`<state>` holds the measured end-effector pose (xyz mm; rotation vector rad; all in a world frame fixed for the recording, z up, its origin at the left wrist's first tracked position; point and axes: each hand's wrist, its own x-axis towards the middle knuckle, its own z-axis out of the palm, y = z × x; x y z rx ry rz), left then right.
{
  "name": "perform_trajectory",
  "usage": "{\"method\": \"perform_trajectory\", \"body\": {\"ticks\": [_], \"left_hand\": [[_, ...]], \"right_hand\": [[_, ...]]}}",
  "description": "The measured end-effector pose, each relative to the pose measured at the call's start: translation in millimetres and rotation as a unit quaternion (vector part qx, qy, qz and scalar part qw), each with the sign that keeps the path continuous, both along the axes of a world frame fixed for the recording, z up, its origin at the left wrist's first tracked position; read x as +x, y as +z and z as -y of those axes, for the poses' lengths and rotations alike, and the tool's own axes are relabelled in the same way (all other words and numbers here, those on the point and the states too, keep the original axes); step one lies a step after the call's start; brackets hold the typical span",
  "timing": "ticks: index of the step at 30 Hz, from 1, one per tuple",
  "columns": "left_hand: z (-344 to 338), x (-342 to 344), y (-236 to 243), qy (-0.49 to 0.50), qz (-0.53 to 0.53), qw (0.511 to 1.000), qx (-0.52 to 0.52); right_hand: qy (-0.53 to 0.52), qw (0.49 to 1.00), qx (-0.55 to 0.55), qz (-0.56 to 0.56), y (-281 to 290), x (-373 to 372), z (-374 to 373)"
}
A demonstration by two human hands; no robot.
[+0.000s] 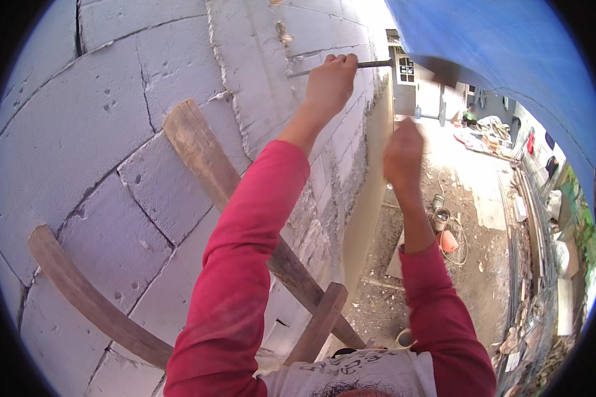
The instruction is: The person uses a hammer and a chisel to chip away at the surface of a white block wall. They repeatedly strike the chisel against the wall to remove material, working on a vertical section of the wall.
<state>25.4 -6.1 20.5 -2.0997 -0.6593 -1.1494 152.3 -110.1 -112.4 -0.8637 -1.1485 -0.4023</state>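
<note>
My left hand (330,86) grips a dark metal chisel (374,64), which lies almost horizontally, its thin end at a joint in the white block wall (89,165). To its right, my right hand (402,152) is closed around a hammer; the dark head (440,71) is blurred above the fist and the handle is smeared by motion. Below my hands, a wooden ladder (192,135) leans on the wall, its second rail (86,284) at lower left.
Far below on the right are a dirt yard, buckets (442,218), an orange container (448,241), stacked planks (530,218) and debris. A blue tarp (510,46) hangs overhead. A building doorway (429,99) and piled cloths (493,132) are at the back.
</note>
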Motion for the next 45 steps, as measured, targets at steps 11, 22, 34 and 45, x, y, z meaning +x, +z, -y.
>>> {"method": "perform_trajectory", "body": {"ticks": [11,22,34,45], "left_hand": [[1,-2,3,0.000,0.006,1.000,-0.021],[-1,-29,-15,-0.046,-0.034,0.998,0.020],[6,-23,2,-0.008,-0.019,0.998,0.059],[-2,22,25,0.038,-0.012,0.999,0.020]], "right_hand": [[0.090,0.960,0.211,-0.162,28,15,27],[0.260,0.914,0.065,-0.304,42,6,96],[0.257,0.933,-0.082,-0.239,38,17,117],[0.198,0.901,0.292,-0.250,70,26,65]]}}
